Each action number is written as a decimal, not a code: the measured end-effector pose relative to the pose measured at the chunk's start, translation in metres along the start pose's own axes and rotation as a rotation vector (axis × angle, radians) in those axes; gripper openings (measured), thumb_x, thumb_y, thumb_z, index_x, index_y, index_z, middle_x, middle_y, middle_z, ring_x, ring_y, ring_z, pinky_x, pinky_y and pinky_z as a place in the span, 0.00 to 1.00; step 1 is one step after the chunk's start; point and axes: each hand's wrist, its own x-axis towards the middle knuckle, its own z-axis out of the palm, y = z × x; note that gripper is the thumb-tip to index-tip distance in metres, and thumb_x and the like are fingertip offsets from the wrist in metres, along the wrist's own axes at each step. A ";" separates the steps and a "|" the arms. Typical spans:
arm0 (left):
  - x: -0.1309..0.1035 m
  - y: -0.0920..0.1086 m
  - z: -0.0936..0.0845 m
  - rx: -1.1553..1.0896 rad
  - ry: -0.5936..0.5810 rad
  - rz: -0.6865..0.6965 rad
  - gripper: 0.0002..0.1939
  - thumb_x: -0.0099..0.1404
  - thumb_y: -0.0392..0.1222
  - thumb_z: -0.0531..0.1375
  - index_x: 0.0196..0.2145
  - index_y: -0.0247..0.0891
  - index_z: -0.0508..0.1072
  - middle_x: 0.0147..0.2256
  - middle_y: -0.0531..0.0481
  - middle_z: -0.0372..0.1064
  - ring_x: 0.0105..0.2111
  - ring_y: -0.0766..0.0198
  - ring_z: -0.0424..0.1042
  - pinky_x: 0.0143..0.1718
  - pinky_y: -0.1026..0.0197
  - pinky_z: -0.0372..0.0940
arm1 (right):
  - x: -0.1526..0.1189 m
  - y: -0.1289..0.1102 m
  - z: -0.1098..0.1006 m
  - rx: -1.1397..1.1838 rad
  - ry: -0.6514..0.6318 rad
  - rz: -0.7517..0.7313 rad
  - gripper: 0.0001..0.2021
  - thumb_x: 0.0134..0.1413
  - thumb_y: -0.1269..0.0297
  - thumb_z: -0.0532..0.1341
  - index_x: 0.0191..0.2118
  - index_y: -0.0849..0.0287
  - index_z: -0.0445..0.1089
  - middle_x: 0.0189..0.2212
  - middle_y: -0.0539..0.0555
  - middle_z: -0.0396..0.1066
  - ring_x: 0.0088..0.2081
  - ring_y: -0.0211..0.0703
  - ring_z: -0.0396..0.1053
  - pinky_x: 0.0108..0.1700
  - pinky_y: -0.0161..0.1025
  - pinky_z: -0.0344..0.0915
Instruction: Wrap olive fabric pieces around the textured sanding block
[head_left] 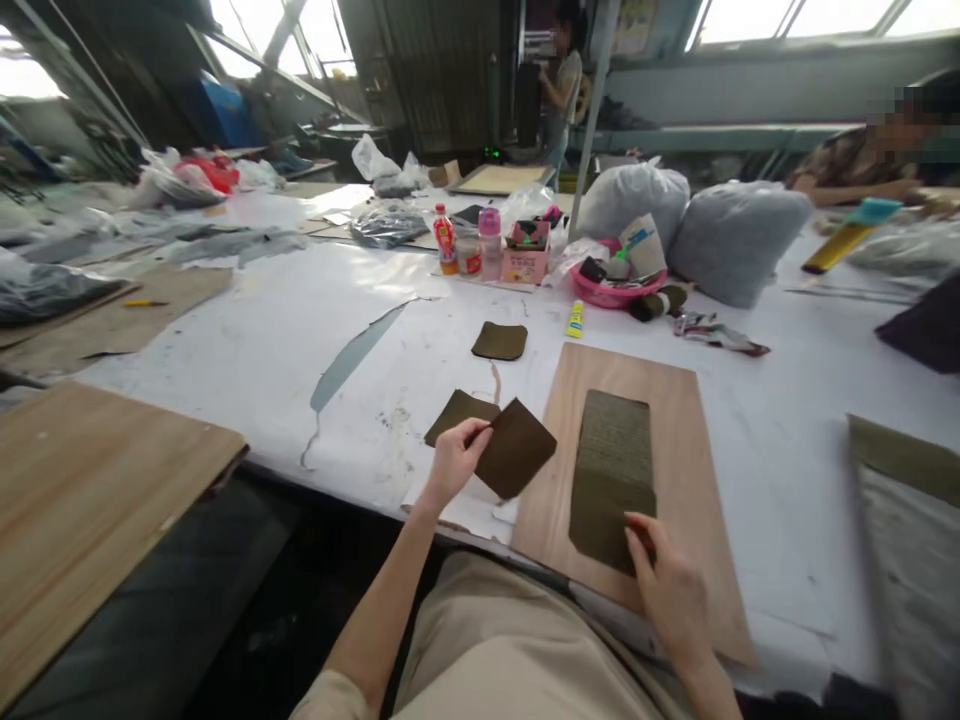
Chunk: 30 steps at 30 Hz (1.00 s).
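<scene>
Between the thumb and fingers of my left hand [457, 462] is a corner of a square brown fabric piece [517, 450], lifted above the table. Partly behind that hand lies another olive fabric piece [457, 412]. Farther back rests a small stack of square fabric pieces [500, 341]. My right hand [670, 580] pinches the near right edge of a long stack of olive fabric pieces [613, 470], fanned out on a wooden board [682, 440].
A white-covered table [360, 300] with a torn patch spreads ahead. Behind are a yellow tube [575, 319], a pink basket [611, 290], bottles [490, 245] and stuffed bags [739, 240]. Another wooden board [105, 490] is at left. Two people are in the background.
</scene>
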 end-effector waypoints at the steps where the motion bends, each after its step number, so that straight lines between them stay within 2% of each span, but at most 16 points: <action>1: 0.007 -0.010 -0.009 0.054 0.053 -0.007 0.14 0.69 0.48 0.54 0.40 0.37 0.75 0.33 0.50 0.75 0.33 0.64 0.72 0.36 0.66 0.65 | -0.002 0.002 0.005 -0.054 0.019 -0.065 0.17 0.63 0.50 0.49 0.43 0.54 0.71 0.42 0.57 0.74 0.42 0.52 0.73 0.43 0.49 0.69; 3: 0.020 -0.028 -0.023 0.255 0.108 -0.023 0.12 0.69 0.45 0.54 0.42 0.39 0.75 0.35 0.49 0.76 0.34 0.62 0.74 0.38 0.64 0.66 | -0.004 0.004 0.013 -0.146 0.060 -0.165 0.17 0.64 0.53 0.49 0.42 0.54 0.71 0.41 0.57 0.74 0.44 0.53 0.70 0.44 0.50 0.68; 6: 0.028 -0.050 -0.028 0.529 0.139 -0.052 0.11 0.68 0.40 0.54 0.44 0.40 0.75 0.38 0.46 0.77 0.37 0.58 0.76 0.41 0.60 0.67 | -0.003 0.003 0.018 -0.233 0.095 -0.244 0.17 0.65 0.54 0.49 0.41 0.55 0.72 0.41 0.58 0.73 0.43 0.53 0.69 0.45 0.50 0.68; 10: 0.025 -0.064 -0.022 0.569 0.179 -0.078 0.14 0.69 0.38 0.53 0.48 0.38 0.74 0.45 0.42 0.76 0.42 0.56 0.76 0.45 0.57 0.67 | -0.004 0.004 0.019 -0.256 0.112 -0.256 0.19 0.66 0.53 0.48 0.41 0.56 0.72 0.40 0.58 0.73 0.43 0.53 0.69 0.43 0.48 0.67; 16: 0.025 -0.069 -0.022 0.436 0.336 -0.141 0.14 0.70 0.41 0.52 0.49 0.38 0.72 0.44 0.44 0.76 0.43 0.58 0.76 0.45 0.59 0.67 | -0.008 0.008 0.021 -0.217 0.092 -0.181 0.19 0.66 0.51 0.49 0.41 0.54 0.73 0.41 0.58 0.73 0.43 0.54 0.70 0.43 0.49 0.67; 19: 0.026 -0.072 -0.021 0.492 0.334 -0.186 0.14 0.69 0.41 0.53 0.48 0.38 0.73 0.43 0.44 0.77 0.41 0.58 0.76 0.43 0.59 0.67 | -0.008 0.007 0.021 -0.222 0.083 -0.167 0.20 0.66 0.50 0.48 0.42 0.54 0.73 0.42 0.58 0.73 0.44 0.53 0.70 0.42 0.48 0.67; 23: 0.025 -0.072 -0.015 0.623 0.312 -0.170 0.14 0.69 0.38 0.53 0.48 0.37 0.74 0.44 0.42 0.76 0.42 0.57 0.76 0.44 0.58 0.67 | -0.007 0.005 0.021 -0.257 0.097 -0.195 0.20 0.67 0.52 0.48 0.42 0.56 0.73 0.41 0.58 0.74 0.43 0.51 0.70 0.41 0.45 0.66; 30: 0.029 -0.063 -0.010 0.552 0.453 -0.254 0.12 0.69 0.38 0.54 0.46 0.40 0.75 0.40 0.46 0.78 0.39 0.60 0.76 0.40 0.62 0.65 | -0.005 0.005 0.021 -0.326 0.132 -0.275 0.22 0.68 0.51 0.46 0.41 0.59 0.73 0.40 0.57 0.73 0.41 0.47 0.69 0.41 0.41 0.65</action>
